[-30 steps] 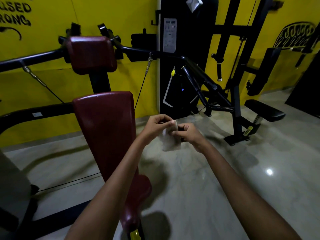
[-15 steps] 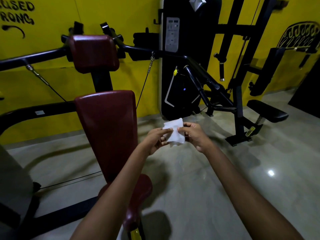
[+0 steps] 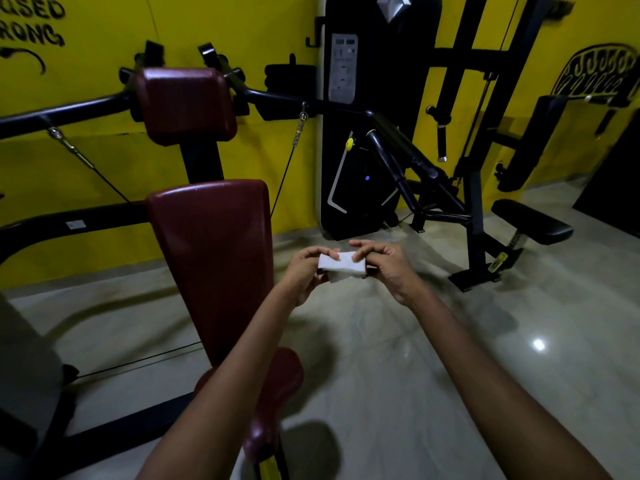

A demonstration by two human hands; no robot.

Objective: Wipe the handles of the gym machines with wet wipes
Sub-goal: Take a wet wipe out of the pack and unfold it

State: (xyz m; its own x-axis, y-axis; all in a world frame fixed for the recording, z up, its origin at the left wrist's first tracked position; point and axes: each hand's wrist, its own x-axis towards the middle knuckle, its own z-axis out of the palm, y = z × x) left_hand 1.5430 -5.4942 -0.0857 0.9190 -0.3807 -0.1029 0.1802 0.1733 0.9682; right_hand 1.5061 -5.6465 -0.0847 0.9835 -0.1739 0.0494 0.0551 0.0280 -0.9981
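A white wet wipe (image 3: pixel 341 264), folded into a flat strip, is held out in front of me between both hands. My left hand (image 3: pixel 306 271) pinches its left end and my right hand (image 3: pixel 384 265) pinches its right end. Behind and to the left stands a gym machine with a dark red back pad (image 3: pixel 211 251) and head pad (image 3: pixel 183 105). Its black handle bars reach out to the left (image 3: pixel 59 114) and to the right (image 3: pixel 398 143), well beyond my hands.
Thin cables (image 3: pixel 282 178) run from the arms down behind the back pad. A black weight-stack tower (image 3: pixel 367 98) stands against the yellow wall. A second black machine with a padded seat (image 3: pixel 530 221) is at the right. Glossy pale floor (image 3: pixel 415 358) lies below my arms.
The wipe hung loose and partly unfolded between my hands; now it is folded into a narrow strip held level, and both hands have drawn slightly apart.
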